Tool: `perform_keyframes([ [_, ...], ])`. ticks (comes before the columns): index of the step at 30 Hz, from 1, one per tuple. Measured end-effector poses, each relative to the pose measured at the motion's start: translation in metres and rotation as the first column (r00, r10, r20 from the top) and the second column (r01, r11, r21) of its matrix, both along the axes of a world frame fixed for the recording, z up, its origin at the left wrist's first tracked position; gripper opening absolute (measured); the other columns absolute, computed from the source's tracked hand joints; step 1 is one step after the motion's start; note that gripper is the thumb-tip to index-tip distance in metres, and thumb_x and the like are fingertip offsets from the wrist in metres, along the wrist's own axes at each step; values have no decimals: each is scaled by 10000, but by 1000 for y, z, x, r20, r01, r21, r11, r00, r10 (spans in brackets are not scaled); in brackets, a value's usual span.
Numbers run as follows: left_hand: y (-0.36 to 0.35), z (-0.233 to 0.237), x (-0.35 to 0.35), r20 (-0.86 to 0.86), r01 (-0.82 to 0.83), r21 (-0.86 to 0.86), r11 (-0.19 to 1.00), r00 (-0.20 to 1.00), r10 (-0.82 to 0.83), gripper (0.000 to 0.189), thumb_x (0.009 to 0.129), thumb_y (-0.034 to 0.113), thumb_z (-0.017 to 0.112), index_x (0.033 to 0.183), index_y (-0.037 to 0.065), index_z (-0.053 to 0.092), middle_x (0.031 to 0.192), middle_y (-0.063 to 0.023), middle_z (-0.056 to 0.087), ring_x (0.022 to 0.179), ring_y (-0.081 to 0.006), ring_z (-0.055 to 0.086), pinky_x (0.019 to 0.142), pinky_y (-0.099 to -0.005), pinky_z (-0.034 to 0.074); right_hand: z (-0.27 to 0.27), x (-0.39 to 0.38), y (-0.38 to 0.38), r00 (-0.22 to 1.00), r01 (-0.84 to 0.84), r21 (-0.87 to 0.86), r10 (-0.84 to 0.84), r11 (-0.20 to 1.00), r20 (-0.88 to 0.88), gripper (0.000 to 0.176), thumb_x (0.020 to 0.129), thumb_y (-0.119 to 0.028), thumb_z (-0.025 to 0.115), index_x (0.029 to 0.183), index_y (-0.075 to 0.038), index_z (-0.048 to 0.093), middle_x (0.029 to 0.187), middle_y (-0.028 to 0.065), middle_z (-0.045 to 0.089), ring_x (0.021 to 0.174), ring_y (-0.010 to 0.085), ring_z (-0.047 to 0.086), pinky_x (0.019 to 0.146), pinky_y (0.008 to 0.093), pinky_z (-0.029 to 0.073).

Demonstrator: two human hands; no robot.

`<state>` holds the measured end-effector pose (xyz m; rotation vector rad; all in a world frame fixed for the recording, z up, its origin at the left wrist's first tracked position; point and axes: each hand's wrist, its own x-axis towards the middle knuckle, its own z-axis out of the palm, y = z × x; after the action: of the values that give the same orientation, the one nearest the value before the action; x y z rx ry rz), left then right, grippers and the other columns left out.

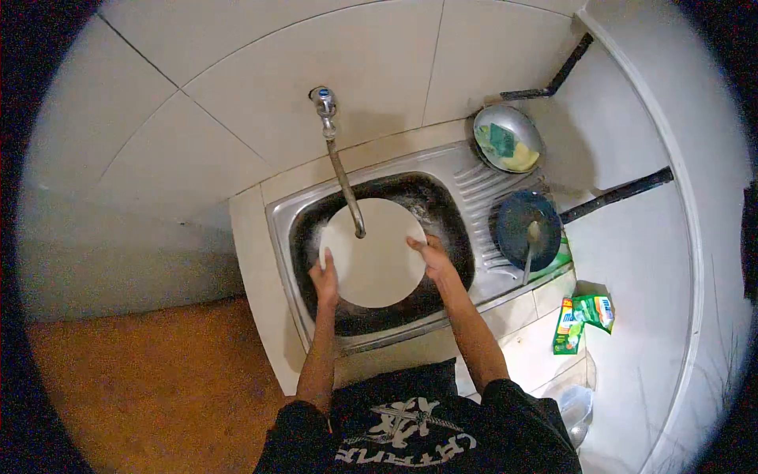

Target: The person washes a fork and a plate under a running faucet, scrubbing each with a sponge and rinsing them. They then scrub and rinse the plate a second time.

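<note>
A round white plate [375,265] is held over the basin of a metal sink [304,312], its broad face turned up. My left hand [324,283] grips its left edge, thumb on top and fingers hidden beneath. On the right edge, my right hand [430,255] holds it the same way, thumb over the rim. The spout of the wall faucet [341,178] overlaps the plate's upper middle in this view.
Right of the basin, a metal bowl [483,118] holds green and yellow sponges [503,141]. Below it sits a dark bowl [512,229] with a spoon [534,237]. Green packets [570,328] lie on the tiled counter, near a clear plastic container [576,404].
</note>
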<state>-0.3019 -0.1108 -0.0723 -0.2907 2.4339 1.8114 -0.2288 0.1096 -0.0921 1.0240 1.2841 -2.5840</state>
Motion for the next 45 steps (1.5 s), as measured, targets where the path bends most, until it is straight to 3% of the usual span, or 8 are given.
perform_keyframes([
  [6, 17, -123, -21, -363, 178, -68, 982, 912, -191, 339, 793, 333, 583, 790, -5, 575, 646, -36, 549, 591, -118, 483, 536, -297, 403, -37, 27, 17, 980, 185, 120, -192, 975, 50, 218, 744, -123, 634, 898, 20, 578, 799, 90, 613, 672, 167, 592, 574, 309, 495],
  [12, 25, -133, -31, -124, 144, -376, 915, 971, -204, 622, 716, 597, 506, 713, -24, 548, 555, -161, 520, 515, -316, 506, 518, -434, 403, -92, 37, 16, 988, 83, 435, -131, 897, 81, 289, 740, -192, 640, 889, 44, 567, 761, 104, 610, 640, 196, 576, 574, 330, 463],
  [14, 28, -138, -32, -59, 132, -436, 890, 983, -174, 677, 695, 642, 485, 727, -31, 553, 576, -185, 528, 535, -360, 515, 534, -471, 406, -141, 32, 12, 990, -59, 931, -101, 361, 102, 339, 723, -232, 642, 871, 61, 557, 743, 111, 595, 662, 214, 566, 578, 349, 445],
  [24, 32, -97, -20, 21, 161, -674, 721, 980, -200, 495, 627, 453, 648, 862, 21, 598, 784, -159, 557, 740, -366, 530, 682, -451, 429, -135, 34, 8, 968, -249, 964, 16, -90, 251, 333, 735, -291, 540, 928, -19, 547, 770, 191, 586, 750, 373, 575, 672, 431, 475],
  [28, 27, -104, -20, -27, 119, -642, 758, 984, -176, 577, 648, 550, 596, 858, 13, 609, 795, -185, 573, 739, -365, 545, 676, -439, 433, -66, 33, 4, 874, -453, 892, 194, -10, 446, 461, 745, -298, 532, 1040, 44, 440, 809, 236, 569, 720, 382, 577, 640, 445, 478],
  [30, 21, -118, -21, -125, 60, -646, 761, 975, -183, 621, 662, 596, 542, 834, 3, 608, 776, -191, 575, 725, -368, 550, 659, -442, 432, -71, 30, -5, 970, -207, 850, 13, -485, 244, 562, 737, -277, 545, 1107, 90, 335, 880, 298, 534, 735, 395, 572, 623, 437, 484],
  [36, 21, -107, -23, -135, 74, -663, 745, 967, -216, 720, 727, 669, 359, 738, -12, 590, 697, -203, 561, 667, -385, 547, 591, -463, 416, 24, -18, 41, 845, -532, 846, -38, 35, 533, 315, 750, -252, 529, 945, -12, 473, 834, 261, 524, 794, 401, 537, 676, 445, 458],
  [45, 21, -114, -24, -148, 64, -683, 728, 963, -224, 466, 779, 454, 482, 830, -3, 557, 789, -189, 541, 754, -352, 526, 647, -438, 417, 69, -80, 201, 982, -47, 892, -182, -449, -40, 246, 710, -73, 529, 954, -42, 529, 863, 183, 542, 836, 349, 505, 693, 433, 414],
])
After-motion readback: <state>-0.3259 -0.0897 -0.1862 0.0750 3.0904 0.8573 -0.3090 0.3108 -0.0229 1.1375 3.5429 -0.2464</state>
